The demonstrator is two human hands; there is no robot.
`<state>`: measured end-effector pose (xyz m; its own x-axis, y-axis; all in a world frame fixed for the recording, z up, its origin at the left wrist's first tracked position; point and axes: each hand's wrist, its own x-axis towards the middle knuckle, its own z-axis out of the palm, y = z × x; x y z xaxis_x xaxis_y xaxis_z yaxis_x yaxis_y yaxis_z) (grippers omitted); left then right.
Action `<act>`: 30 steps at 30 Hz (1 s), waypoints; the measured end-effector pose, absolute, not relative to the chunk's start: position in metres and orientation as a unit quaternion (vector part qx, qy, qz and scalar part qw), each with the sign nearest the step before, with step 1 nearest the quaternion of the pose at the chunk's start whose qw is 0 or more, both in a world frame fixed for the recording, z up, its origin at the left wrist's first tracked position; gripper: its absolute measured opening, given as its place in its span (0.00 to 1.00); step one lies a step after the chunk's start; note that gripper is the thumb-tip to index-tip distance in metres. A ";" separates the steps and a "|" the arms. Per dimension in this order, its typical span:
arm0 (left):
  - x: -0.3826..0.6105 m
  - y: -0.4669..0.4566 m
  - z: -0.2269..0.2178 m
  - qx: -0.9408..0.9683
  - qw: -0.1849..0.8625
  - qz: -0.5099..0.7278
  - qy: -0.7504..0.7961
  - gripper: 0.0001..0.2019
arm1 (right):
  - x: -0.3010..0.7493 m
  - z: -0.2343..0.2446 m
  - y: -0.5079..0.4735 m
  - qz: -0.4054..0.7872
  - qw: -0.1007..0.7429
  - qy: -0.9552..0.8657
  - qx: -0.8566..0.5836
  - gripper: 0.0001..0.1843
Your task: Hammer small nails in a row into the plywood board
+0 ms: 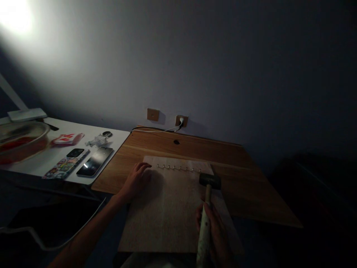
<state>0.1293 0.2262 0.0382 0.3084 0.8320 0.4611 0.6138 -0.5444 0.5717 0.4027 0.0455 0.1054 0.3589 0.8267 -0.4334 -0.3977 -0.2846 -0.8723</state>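
A wooden board [170,216] lies partly on the brown table and reaches toward me. Along its far part runs a row of several nails [180,168], standing up with short shadows. My right hand [214,223] is wrapped round the handle of a mallet [206,219]. Its dark head is at the right end of the row, close to the last nail; I cannot tell whether it touches the board. My left hand [139,176] rests on the board's far left edge, left of the first nail, fingers stretched out and holding nothing.
A white table [119,139] on the left bears two phones [95,162], a red-and-white packet [68,139], crumpled plastic [98,140] and a large bowl [36,137]. A plugged-in cable [164,130] runs from the wall socket [178,120] along the brown table [259,197].
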 end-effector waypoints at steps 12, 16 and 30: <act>0.073 0.159 0.039 0.797 0.090 0.329 0.498 0.16 | 0.407 0.076 0.049 0.566 0.496 -0.224 -0.619 0.36; 0.078 0.156 0.044 0.808 0.080 0.305 0.498 0.16 | 0.411 0.084 0.045 0.623 0.489 -0.242 -0.561 0.40; 0.083 0.132 0.052 0.826 0.076 0.279 0.484 0.16 | 0.479 0.082 0.040 0.222 0.266 -0.629 -0.696 0.25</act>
